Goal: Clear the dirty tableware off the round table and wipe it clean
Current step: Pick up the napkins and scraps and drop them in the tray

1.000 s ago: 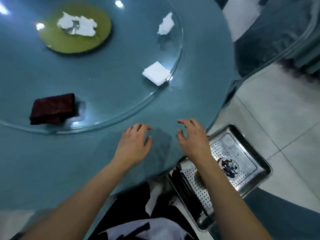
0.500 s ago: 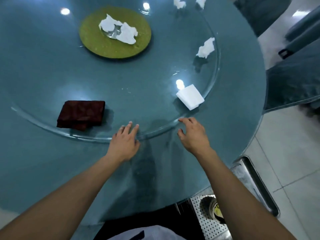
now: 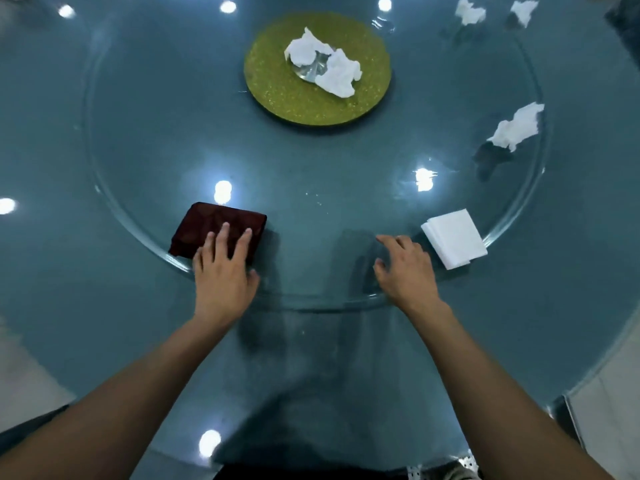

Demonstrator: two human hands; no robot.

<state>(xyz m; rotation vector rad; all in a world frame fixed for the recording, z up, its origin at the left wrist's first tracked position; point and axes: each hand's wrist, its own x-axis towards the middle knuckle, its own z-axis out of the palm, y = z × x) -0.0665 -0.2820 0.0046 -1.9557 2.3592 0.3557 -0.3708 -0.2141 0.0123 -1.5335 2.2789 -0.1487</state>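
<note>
A folded dark red cloth (image 3: 207,225) lies on the glass turntable (image 3: 346,188) near its front edge. My left hand (image 3: 223,271) lies flat with straight fingers resting on the cloth's near right part. My right hand (image 3: 405,268) hovers over the turntable's front rim with fingers loosely curled, holding nothing, just left of a folded white napkin stack (image 3: 455,239). The round blue table (image 3: 104,323) carries the turntable.
A green round mat (image 3: 277,88) at the turntable's middle holds crumpled white tissue (image 3: 332,69) over something shiny. More crumpled tissues lie at the right rim (image 3: 517,128) and far right (image 3: 469,12). A perforated metal tray corner (image 3: 464,465) shows below the table's near edge.
Both hands moved forward across the table onto the turntable. My left hand came to rest on the red cloth; my right hand closed in on the white napkin stack.
</note>
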